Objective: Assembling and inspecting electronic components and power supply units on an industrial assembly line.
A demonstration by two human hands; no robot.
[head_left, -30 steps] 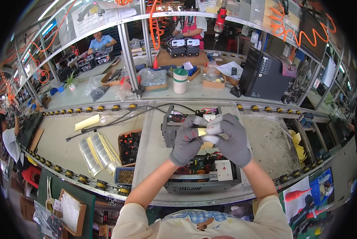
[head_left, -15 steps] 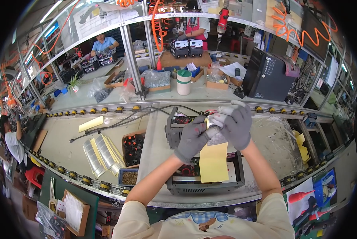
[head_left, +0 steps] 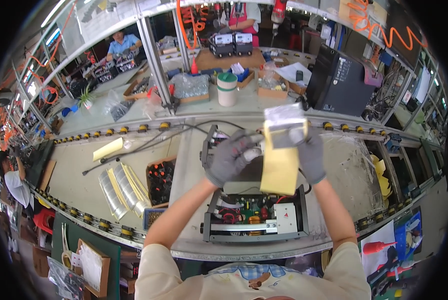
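My right hand (head_left: 311, 156), in a grey glove, pinches a sheet by its right edge. This sheet has a silver foil upper part (head_left: 285, 114) and a long yellow paper part (head_left: 279, 172) hanging down. My left hand (head_left: 230, 156), gloved too, is just left of the sheet, fingers apart, their pale tips slightly blurred. Below the sheet lies an open device housing (head_left: 254, 232) with a green circuit board, copper coil and red wires showing. A second open housing (head_left: 207, 152) stands behind my left hand and is mostly covered.
Left on the bench lie silver-and-yellow sheets (head_left: 124, 190), a box of black and orange parts (head_left: 161, 181), a blue bin (head_left: 155, 218) and black cables (head_left: 134, 150). A lidded cup (head_left: 227, 90) and a black computer case (head_left: 340, 82) stand beyond the roller rail. Other people work farther back.
My hands have moved apart. The sheet has been lifted with my right hand, uncovering the near housing's circuit board. My left hand has shifted left and slightly away from the sheet.
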